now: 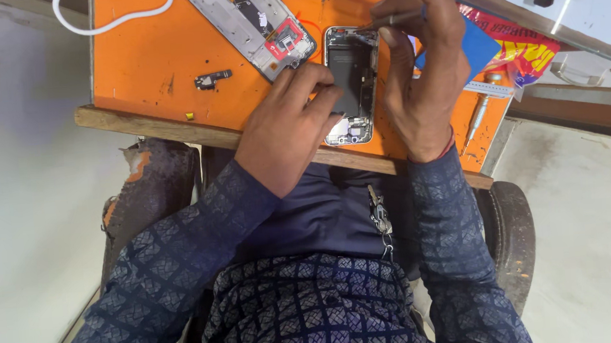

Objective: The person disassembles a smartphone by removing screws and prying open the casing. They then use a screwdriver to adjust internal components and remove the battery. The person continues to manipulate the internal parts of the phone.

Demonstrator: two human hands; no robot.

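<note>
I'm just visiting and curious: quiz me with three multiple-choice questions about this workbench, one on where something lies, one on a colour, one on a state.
1. Where does the detached phone panel lie relative to the opened phone?
A. to its left
B. under it
C. on the person's lap

2. What colour is the work mat?
A. green
B. orange
C. white

3. What is the right hand doing?
A. resting empty
B. holding a cup
C. gripping a thin metal tool

Answers: 1 A, the panel sits left of the phone on the mat. 2 B, the mat is plainly orange. 3 C, its fingers pinch the tool over the phone, while the left hand steadies the phone.
</note>
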